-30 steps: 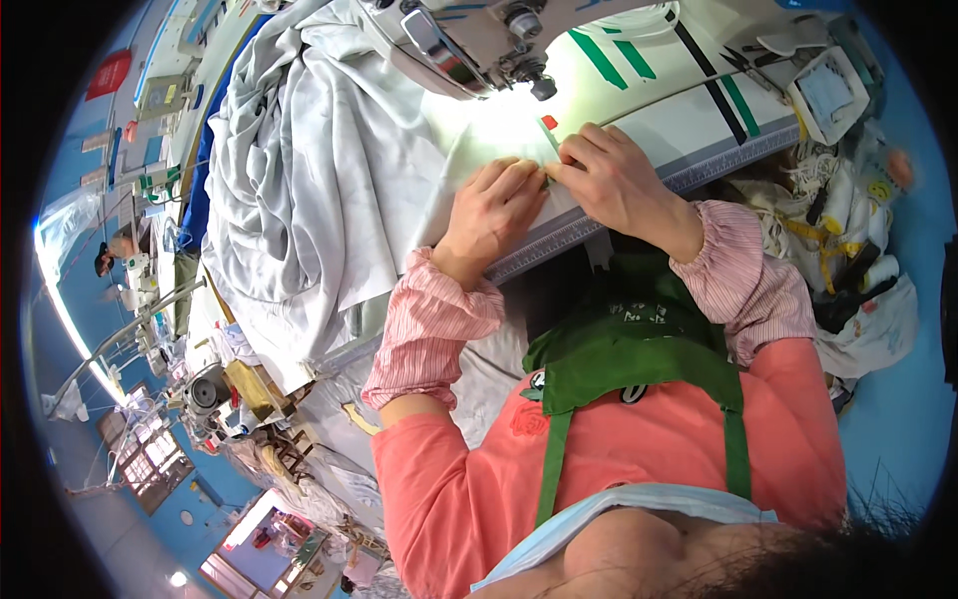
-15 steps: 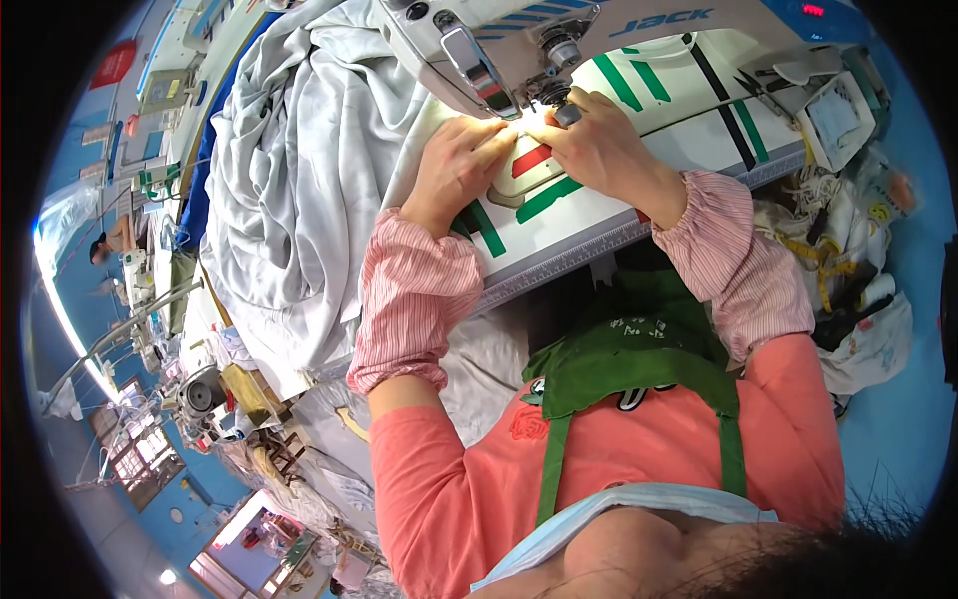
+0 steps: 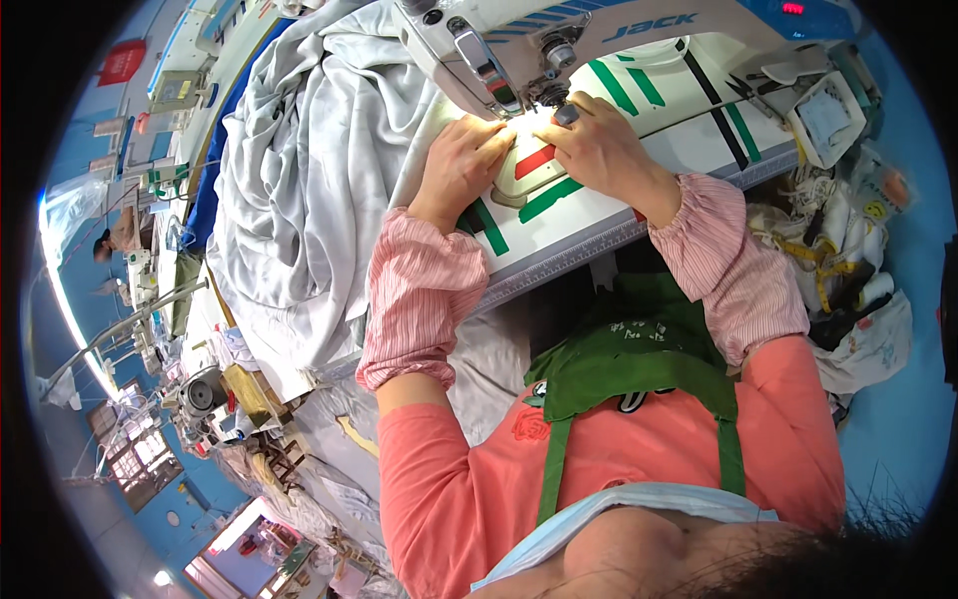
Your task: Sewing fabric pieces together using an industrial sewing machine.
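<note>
Pale grey cloth [image 3: 324,150] lies in heavy folds on the left of the sewing table and runs up to the needle area of a white and blue sewing machine [image 3: 589,45]. My left hand [image 3: 461,168] is closed, fingertips pinching the cloth's edge just left of the needle. Close by on the right, my right hand [image 3: 607,150] has its fingers bent and pressed together beside the presser foot. Glare from the machine lamp hides what lies under those fingertips. A gap separates the two hands, with a red tape strip [image 3: 534,162] on the table below it.
Green and black tape strips mark the white table [image 3: 659,135], which has a ruler [image 3: 559,268] along its near edge. At right stand a small white tray [image 3: 826,120] and scissors [image 3: 763,98]. Thread cones [image 3: 876,290] and scraps sit lower right. Other machines and a person [image 3: 122,235] are far left.
The view has shifted slightly. Both hands stay at the needle area in nearly the same pose, and the cloth shows little change.
</note>
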Motion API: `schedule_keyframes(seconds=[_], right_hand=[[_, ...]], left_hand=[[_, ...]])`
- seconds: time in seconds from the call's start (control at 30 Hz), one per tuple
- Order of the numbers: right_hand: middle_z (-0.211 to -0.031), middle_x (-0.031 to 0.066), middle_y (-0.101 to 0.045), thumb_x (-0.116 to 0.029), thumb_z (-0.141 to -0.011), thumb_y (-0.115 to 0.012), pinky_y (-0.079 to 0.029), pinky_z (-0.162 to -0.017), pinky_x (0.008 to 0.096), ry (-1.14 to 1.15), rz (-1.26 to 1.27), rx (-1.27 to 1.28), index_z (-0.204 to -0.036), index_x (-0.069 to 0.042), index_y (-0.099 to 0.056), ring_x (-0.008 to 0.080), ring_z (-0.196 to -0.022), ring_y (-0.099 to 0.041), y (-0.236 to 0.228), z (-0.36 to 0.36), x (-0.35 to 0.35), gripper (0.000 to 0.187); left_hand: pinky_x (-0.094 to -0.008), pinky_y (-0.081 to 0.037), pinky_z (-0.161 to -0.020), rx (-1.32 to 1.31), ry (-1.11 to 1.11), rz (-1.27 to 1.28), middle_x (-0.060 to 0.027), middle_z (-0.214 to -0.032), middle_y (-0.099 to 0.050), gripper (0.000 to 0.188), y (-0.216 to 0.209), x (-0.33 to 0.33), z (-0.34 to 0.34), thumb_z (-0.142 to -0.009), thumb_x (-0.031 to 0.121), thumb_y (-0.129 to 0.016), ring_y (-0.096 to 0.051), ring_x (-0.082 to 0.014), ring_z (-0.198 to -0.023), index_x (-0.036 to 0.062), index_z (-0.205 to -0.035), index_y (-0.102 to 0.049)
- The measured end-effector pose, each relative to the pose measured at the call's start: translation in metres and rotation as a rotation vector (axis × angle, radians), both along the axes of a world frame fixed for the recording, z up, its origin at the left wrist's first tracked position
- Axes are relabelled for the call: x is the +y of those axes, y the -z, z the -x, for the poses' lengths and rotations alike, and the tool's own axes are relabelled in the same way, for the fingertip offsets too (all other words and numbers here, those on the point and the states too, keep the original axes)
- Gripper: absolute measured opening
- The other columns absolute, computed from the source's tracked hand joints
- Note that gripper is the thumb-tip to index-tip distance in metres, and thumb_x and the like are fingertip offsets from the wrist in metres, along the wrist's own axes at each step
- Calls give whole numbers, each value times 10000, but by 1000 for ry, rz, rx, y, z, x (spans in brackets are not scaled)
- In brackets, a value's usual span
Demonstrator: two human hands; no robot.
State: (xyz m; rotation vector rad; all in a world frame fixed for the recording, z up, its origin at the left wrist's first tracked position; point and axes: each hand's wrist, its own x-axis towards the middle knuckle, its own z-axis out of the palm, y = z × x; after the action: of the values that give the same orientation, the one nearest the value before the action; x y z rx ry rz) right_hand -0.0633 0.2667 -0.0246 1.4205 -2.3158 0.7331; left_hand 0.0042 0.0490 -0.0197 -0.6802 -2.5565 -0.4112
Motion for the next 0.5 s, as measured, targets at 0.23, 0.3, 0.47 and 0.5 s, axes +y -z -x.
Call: schedule_keyframes(seconds=[0.23,0.3,0.47,0.5], right_hand=[[-888,93,-641,-53,-726,-664,-517,-744,353,-14,65,8,-992,-51,-682,250,-849,-595,2,1,-3,267],[-940,99,-635,-65,-727,-676,-522,-742,351,-121,169,25,-989,-47,-673,253,-861,-604,1,-9,-11,262],[-991,81,-614,-121,-769,-605,-449,-932,408,-342,204,31,-978,-46,-635,266,-1032,-579,4,-70,-93,224],[-991,81,-614,-121,-769,-605,-449,-932,408,-337,215,33,-978,-46,-635,266,-1032,-579,6,-77,-108,224]], left_hand=[[-368,-519,-787,-248,-52,-13,-92,-990,-671,162,-34,-5,-13,-809,89,-688,-632,-282,-911,55,-966,-697],[-377,-515,-805,-348,-40,-48,-133,-995,-669,144,-52,-16,-14,-834,94,-663,-630,-312,-939,18,-955,-681],[-392,-524,-755,-467,38,263,-144,-934,-669,128,-68,-15,26,-801,36,-586,-635,-319,-901,19,-888,-678],[-391,-525,-756,-582,-51,409,-125,-901,-664,173,-70,-12,32,-751,-10,-557,-628,-304,-921,32,-868,-678]])
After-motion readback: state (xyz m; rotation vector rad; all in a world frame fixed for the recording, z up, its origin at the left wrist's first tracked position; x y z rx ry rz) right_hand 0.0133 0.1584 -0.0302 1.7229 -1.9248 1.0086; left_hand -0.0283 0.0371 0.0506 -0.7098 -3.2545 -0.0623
